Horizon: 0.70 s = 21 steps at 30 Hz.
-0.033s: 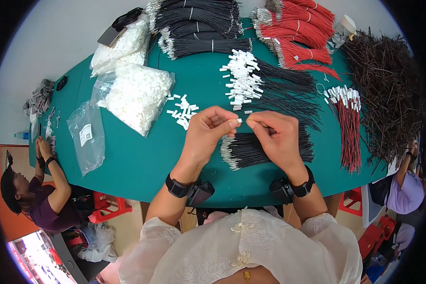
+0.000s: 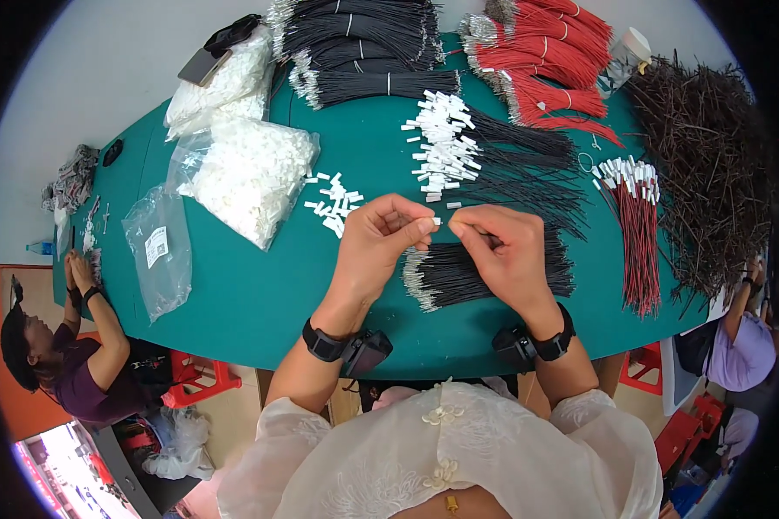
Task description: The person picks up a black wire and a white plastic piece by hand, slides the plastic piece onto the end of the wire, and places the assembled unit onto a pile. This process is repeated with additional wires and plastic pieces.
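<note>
Seen from above, a person in a white embroidered blouse sits at the near edge of a green bench [image 2: 260, 294], both wrists wearing black bands. The left hand [image 2: 374, 246] and right hand [image 2: 504, 253] meet over the middle of the bench, fingertips almost touching. The left thumb and forefinger are pressed together on a small white plastic connector [image 2: 436, 221]. The right fingertips are pinched too, apparently on the end of a thin black wire, though the wire itself is too fine to make out between the fingers. The step in hand looks like fitting a wire end into the connector; the next move would call for lining up the tiny tip with the opening and pushing it straight in. Directly under the hands lies a bundle of black wires [image 2: 493, 268] with bare metal ends pointing left. Just beyond the hands is a heap of black wires already capped in white [image 2: 446, 147]. A few loose connectors [image 2: 333, 203] lie to the left, beside a clear bag full of white connectors [image 2: 247, 177]. Toward the far edge sit more black wire bundles [image 2: 363, 35] and red wire bundles [image 2: 545, 52]; red wires with white caps [image 2: 636, 233] lie near the right edge. At the left end of the bench another person [image 2: 69, 346] works with both hands.
</note>
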Each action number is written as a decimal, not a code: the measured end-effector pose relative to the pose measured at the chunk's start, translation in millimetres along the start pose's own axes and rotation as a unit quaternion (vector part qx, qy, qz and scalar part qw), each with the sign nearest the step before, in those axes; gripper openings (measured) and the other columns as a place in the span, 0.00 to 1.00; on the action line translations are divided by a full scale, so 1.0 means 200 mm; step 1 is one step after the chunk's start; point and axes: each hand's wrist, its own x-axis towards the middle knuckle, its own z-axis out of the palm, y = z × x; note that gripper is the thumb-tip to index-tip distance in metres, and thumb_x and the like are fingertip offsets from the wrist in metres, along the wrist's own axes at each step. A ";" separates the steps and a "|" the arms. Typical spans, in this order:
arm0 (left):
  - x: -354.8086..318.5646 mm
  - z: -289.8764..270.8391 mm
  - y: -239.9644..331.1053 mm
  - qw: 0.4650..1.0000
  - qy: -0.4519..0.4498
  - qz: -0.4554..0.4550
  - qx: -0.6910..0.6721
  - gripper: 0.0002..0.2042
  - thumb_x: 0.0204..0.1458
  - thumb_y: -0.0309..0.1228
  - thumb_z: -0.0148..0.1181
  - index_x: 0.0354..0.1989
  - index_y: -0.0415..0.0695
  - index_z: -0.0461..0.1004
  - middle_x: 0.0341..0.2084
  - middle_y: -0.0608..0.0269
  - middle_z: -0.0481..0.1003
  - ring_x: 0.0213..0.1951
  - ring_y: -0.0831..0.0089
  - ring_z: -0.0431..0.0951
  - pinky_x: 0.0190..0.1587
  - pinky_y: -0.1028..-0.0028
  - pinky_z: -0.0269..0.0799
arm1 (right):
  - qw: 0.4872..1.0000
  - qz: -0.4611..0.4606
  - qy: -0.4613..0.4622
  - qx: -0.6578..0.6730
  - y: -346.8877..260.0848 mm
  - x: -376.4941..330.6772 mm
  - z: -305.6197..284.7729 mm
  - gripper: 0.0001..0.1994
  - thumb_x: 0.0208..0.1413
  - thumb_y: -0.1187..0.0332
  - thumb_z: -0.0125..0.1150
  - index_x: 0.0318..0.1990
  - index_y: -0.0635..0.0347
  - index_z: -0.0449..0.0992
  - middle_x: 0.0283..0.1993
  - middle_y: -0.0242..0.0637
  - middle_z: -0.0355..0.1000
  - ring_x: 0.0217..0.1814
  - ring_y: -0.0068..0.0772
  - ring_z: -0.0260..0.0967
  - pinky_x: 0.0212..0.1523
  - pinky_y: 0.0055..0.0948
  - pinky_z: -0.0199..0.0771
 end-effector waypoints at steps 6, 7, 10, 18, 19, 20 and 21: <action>-0.01 0.01 0.02 1.000 -0.011 -0.002 0.002 0.05 0.56 0.22 0.64 0.40 0.37 0.78 0.33 0.59 0.81 0.33 0.78 0.79 0.37 0.78 0.75 | 1.000 0.014 -0.004 0.002 -0.02 0.00 -0.01 0.03 0.54 0.78 0.67 0.36 0.66 0.81 0.24 0.32 0.74 0.20 0.14 0.58 0.20 0.20 0.54; -0.01 0.01 0.02 1.000 -0.011 -0.002 0.002 0.05 0.56 0.22 0.64 0.40 0.37 0.78 0.33 0.59 0.81 0.33 0.78 0.79 0.37 0.78 0.75 | 1.000 0.015 0.002 0.005 -0.02 0.01 -0.02 0.03 0.54 0.77 0.67 0.36 0.66 0.81 0.23 0.31 0.73 0.20 0.14 0.57 0.20 0.19 0.53; -0.01 0.03 0.02 0.998 0.011 -0.033 -0.045 0.06 0.57 0.23 0.64 0.41 0.37 0.78 0.33 0.60 0.81 0.35 0.77 0.80 0.38 0.78 0.76 | 1.000 0.014 -0.005 0.007 -0.02 0.00 -0.01 0.03 0.54 0.77 0.66 0.35 0.66 0.81 0.22 0.30 0.71 0.20 0.13 0.55 0.20 0.20 0.51; -0.01 -0.01 -0.01 0.997 -0.011 -0.046 -0.063 0.07 0.58 0.26 0.64 0.41 0.36 0.79 0.37 0.57 0.81 0.38 0.76 0.81 0.42 0.76 0.78 | 0.999 0.025 -0.024 0.003 -0.03 -0.01 -0.02 0.03 0.55 0.77 0.66 0.36 0.67 0.81 0.22 0.29 0.70 0.20 0.13 0.54 0.20 0.20 0.50; -0.01 -0.01 -0.01 0.997 -0.012 -0.046 -0.063 0.07 0.58 0.26 0.64 0.41 0.36 0.79 0.37 0.57 0.81 0.38 0.76 0.81 0.42 0.76 0.78 | 0.999 0.030 -0.031 -0.001 -0.03 -0.01 -0.02 0.03 0.55 0.77 0.66 0.36 0.67 0.81 0.22 0.30 0.71 0.20 0.13 0.56 0.20 0.19 0.51; -0.01 -0.01 -0.01 0.997 -0.015 -0.038 -0.070 0.06 0.59 0.26 0.63 0.41 0.36 0.78 0.39 0.56 0.81 0.39 0.75 0.81 0.43 0.76 0.78 | 0.999 0.030 -0.031 -0.001 -0.03 -0.01 -0.01 0.03 0.55 0.77 0.66 0.36 0.67 0.81 0.22 0.30 0.71 0.20 0.13 0.56 0.20 0.19 0.51; 0.00 0.00 -0.01 0.996 -0.019 -0.029 -0.077 0.06 0.59 0.26 0.62 0.40 0.36 0.78 0.40 0.55 0.81 0.40 0.74 0.81 0.45 0.75 0.79 | 1.000 0.018 -0.022 0.004 -0.03 -0.01 0.00 0.03 0.55 0.78 0.66 0.36 0.67 0.81 0.23 0.31 0.72 0.20 0.14 0.58 0.20 0.19 0.54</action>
